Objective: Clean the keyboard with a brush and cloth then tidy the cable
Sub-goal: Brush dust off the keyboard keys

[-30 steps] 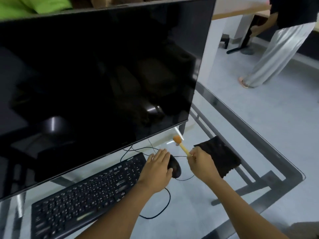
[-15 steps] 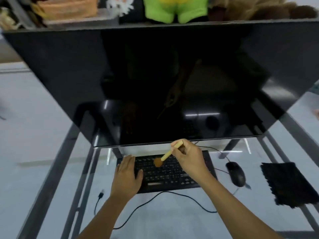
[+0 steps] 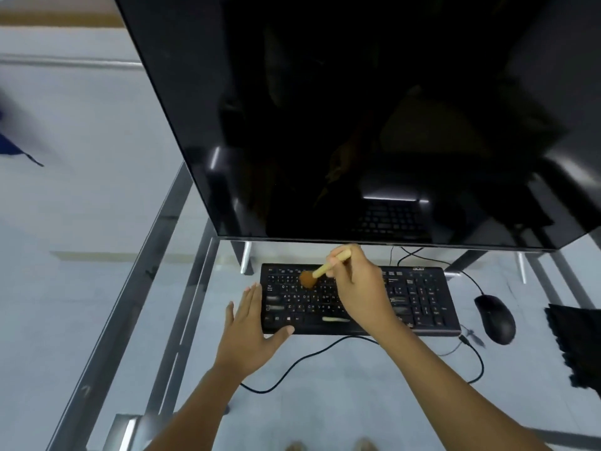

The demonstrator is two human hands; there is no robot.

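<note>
A black keyboard (image 3: 419, 297) lies on the glass desk under the monitor's lower edge. My right hand (image 3: 361, 284) grips a small brush (image 3: 317, 273) by its pale wooden handle, and the orange-brown bristles touch the keys at the upper left of the keyboard. My left hand (image 3: 250, 333) lies flat with fingers together against the keyboard's left end, thumb on its front edge. A black cable (image 3: 302, 358) loops over the glass in front of the keyboard. A black cloth (image 3: 575, 343) lies at the far right edge of the view, partly cut off.
A large dark monitor (image 3: 357, 118) fills the upper view, its stand legs behind the keyboard. A black mouse (image 3: 496, 319) sits right of the keyboard, its wire trailing back. The glass desk (image 3: 325, 402) has a metal frame along its left side (image 3: 130, 288). Floor shows through the glass.
My view has swung from the desk's right side to face the keyboard. My right hand carried the brush from beside the mouse onto the keys; my left hand left the mouse for the keyboard's left end.
</note>
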